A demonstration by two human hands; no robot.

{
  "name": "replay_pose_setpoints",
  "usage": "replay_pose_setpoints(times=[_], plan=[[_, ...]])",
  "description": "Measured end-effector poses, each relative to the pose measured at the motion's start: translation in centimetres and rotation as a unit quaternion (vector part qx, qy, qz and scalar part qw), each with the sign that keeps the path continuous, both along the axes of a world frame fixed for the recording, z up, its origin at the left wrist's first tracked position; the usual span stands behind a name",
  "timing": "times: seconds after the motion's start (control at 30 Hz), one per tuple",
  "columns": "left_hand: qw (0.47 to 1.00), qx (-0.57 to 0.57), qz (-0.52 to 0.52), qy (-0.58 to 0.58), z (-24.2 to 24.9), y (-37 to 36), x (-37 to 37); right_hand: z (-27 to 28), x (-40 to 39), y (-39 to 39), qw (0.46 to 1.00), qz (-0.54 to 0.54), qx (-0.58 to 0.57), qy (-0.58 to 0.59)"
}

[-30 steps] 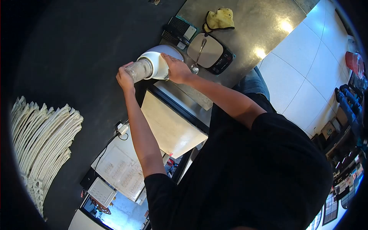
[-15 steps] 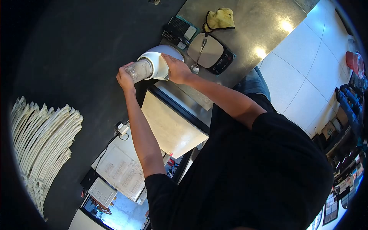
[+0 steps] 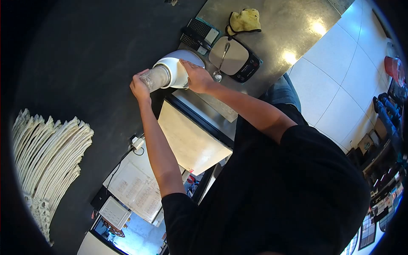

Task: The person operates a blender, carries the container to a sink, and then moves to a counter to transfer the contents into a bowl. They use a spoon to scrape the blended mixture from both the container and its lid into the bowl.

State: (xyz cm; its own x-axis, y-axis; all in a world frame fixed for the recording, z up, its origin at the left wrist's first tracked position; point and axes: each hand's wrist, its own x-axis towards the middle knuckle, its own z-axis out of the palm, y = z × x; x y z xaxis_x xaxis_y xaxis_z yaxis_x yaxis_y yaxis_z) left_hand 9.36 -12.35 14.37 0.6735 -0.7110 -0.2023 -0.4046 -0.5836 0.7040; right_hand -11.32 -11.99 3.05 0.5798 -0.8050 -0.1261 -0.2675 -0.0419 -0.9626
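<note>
A white, rounded blender-like appliance (image 3: 175, 70) stands by the dark wall, topped by a clear cylindrical cup (image 3: 156, 79). The cup's inside looks greyish and speckled; what it holds cannot be made out. My left hand (image 3: 139, 87) is closed over the far end of the cup, its fingers wrapped round the top. My right hand (image 3: 198, 77) grips the side of the white body, fingers along it and partly hidden. Beside it lies a kitchen scale (image 3: 230, 57) with a metal spoon (image 3: 222, 61) across its plate.
A yellow cloth (image 3: 245, 21) with dark edging and a black-and-white gridded item (image 3: 199, 34) lie on the metal counter (image 3: 284, 34). Below the appliance is a beige panel (image 3: 191, 131). Cream fringed cords (image 3: 51, 157) hang at left; a plug with a cable (image 3: 137, 143) sits nearby.
The view has shifted very slightly. Both hands keep their places on the cup and the white body. The speckled material in the cup looks somewhat different, with a clearer area near the body.
</note>
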Motion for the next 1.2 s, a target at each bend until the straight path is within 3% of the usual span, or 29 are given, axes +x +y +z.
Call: replay_pose_setpoints(times=[0.33,0.63,0.7,0.9,1.2], plan=[[1.000,0.003,0.001,0.012,0.1,0.0,0.1,0.0,-0.3,0.0,1.000,0.011,0.009,-0.003],[1.000,-0.021,0.007,0.005,-0.2,0.0,0.1,-0.8,-2.0,2.3,0.997,-0.013,-0.076,-0.018],[1.000,-0.019,0.012,0.016,-0.2,0.0,0.3,-1.1,-2.6,3.5,0.980,0.129,-0.151,0.020],[0.999,-0.022,0.019,0.020,0.0,-0.1,-0.3,-2.2,-2.7,7.9,0.919,0.279,-0.255,0.114],[1.000,-0.022,0.013,0.007,0.2,-0.1,-0.4,-2.6,-1.1,8.4,0.891,0.294,-0.296,0.176]])
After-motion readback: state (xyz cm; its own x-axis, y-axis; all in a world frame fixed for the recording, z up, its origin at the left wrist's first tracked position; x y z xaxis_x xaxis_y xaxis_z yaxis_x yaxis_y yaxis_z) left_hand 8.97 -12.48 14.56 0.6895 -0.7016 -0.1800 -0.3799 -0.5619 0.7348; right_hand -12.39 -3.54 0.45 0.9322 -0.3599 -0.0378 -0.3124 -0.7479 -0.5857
